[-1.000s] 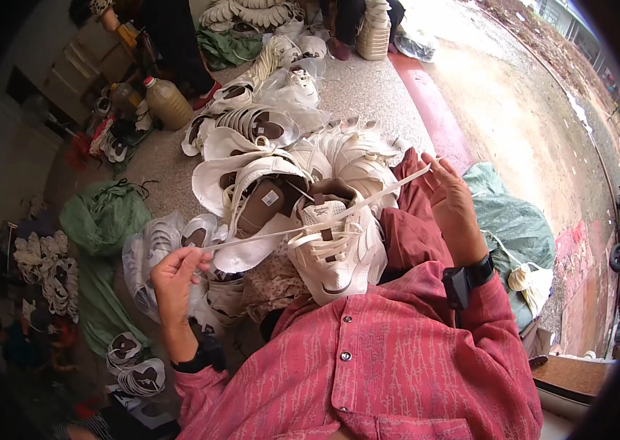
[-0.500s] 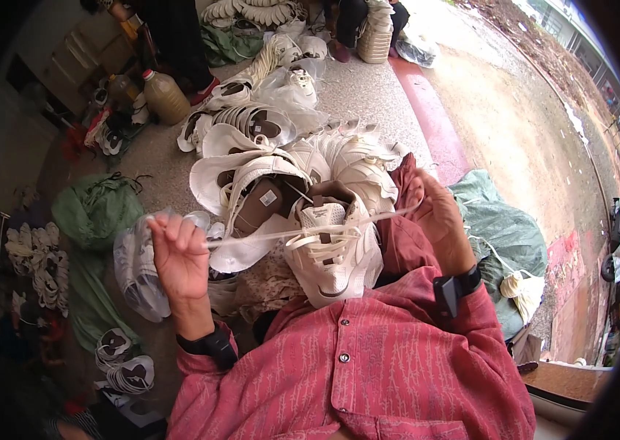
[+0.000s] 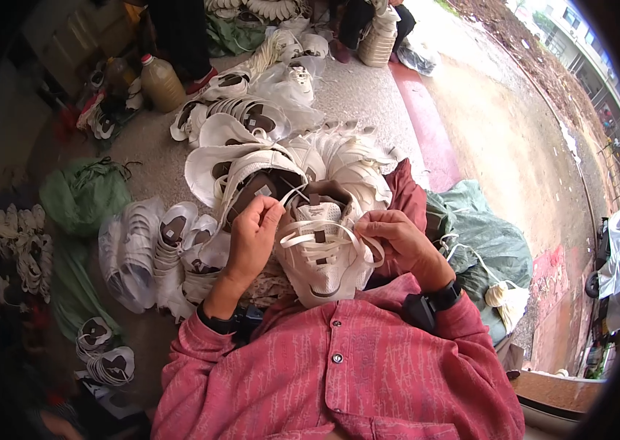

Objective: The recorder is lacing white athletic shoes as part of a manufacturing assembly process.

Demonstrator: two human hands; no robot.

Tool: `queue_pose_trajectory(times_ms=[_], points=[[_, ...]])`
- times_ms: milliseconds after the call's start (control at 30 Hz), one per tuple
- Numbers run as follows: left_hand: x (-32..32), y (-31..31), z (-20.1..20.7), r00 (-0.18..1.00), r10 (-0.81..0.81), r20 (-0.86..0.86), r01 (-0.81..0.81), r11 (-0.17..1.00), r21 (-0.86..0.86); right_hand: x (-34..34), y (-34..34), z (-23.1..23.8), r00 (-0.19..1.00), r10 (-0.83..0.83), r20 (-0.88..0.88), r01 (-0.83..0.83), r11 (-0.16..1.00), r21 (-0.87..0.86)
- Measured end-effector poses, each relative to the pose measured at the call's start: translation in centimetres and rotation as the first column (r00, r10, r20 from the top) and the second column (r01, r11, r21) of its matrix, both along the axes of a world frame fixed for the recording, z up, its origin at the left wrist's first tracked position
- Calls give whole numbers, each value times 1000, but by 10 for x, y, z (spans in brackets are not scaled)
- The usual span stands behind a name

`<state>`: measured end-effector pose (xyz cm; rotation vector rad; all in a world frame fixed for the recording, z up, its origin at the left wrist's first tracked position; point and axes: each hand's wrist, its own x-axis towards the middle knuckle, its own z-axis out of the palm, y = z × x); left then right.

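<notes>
A white sneaker upper (image 3: 325, 271) rests on my lap with its toe end toward me. A flat cream shoelace (image 3: 315, 236) runs across its eyelet rows. My left hand (image 3: 255, 231) pinches one lace end just left of the tongue. On the other side my right hand (image 3: 394, 236) has thumb and finger closed on the lace, a loop of it hanging below the fingertips. Past my left hand lie nested uppers with brown insides (image 3: 251, 194). Behind the sneaker, a stack of white uppers (image 3: 350, 158) fans out.
Plastic-wrapped uppers (image 3: 134, 246) and a green sack (image 3: 86, 194) lie at left. A grey-green sack (image 3: 486, 235) with a cream lace bundle (image 3: 504, 295) sits at right. A large jug (image 3: 162, 82) stands far left near a person's dark-trousered leg (image 3: 182, 37). Another person sits at the top.
Both hands have come inward from wide apart to the sneaker's eyelets. The lace, stretched taut between them before, now hangs slack in loops over the upper.
</notes>
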<state>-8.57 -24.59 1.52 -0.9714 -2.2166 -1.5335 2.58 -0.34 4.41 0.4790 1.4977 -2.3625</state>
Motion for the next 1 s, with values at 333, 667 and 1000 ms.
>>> queue_pose_trajectory(times_ms=[333,667,1000], points=[[20,-18,-18,489,-347,800,-17,914,406,-9,9,8,996,34,86,-32,999,-18],[19,-14,-10,599,-341,724,125,934,336,-14,-11,9,979,153,-137,-42,802,596],[15,-23,-15,679,-275,681,143,959,245,-42,-5,21,835,341,-431,144,622,770]])
